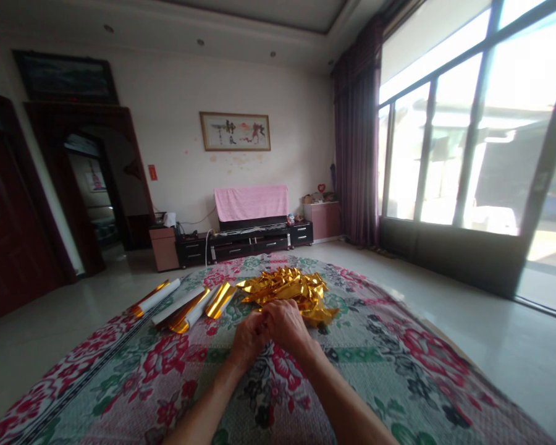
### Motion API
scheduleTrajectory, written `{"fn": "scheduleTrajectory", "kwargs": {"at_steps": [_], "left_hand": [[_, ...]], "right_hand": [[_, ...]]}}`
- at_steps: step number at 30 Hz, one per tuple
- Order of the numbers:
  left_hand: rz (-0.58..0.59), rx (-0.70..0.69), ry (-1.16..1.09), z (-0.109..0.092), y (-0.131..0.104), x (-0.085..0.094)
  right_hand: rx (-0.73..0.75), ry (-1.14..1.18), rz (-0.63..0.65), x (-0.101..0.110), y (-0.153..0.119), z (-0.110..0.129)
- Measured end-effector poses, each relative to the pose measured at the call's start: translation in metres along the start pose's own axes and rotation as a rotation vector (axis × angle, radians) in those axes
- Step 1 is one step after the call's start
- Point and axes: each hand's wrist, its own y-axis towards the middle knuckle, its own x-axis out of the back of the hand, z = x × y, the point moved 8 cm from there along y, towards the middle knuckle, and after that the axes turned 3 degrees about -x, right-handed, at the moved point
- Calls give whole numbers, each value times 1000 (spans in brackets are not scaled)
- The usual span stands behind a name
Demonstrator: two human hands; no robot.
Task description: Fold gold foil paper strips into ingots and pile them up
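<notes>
My left hand [251, 335] and my right hand [285, 324] meet over the middle of the cloth-covered surface. Both have their fingers closed and pressed together; what they hold, if anything, is hidden behind them. Just beyond the hands lies a heap of shiny folded gold foil pieces [296, 285], with one pointed piece [320, 316] at its near right side. To the left of the heap are curled sheets of gold foil paper with white backs: one sheet [221, 299] nearest the heap, another [180, 307] in the middle, and a third [156, 298] farthest left.
A floral cloth [366, 371] in red, green and grey covers the surface under everything. Beyond it stands a low black cabinet [241, 248] with a pink towel [251, 203] draped above. Large windows [454, 142] are on the right, a doorway on the left.
</notes>
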Motion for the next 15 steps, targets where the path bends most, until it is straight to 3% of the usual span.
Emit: {"fn": "scheduleTrajectory", "kwargs": {"at_steps": [4,7,10,13,15], "left_hand": [[-48,2,-64,-4,-1,11],[-155,-22,-43,1,0,33],[-241,15,73,25,-3,64],[-375,150,265,59,-12,107],[-464,235,387,75,-20,133]], "right_hand": [[29,43,-74,6,0,6],[78,100,-149,9,-4,19],[196,158,-130,-1,-10,45],[325,175,-11,-21,-12,75],[327,171,22,-32,-8,86]]}}
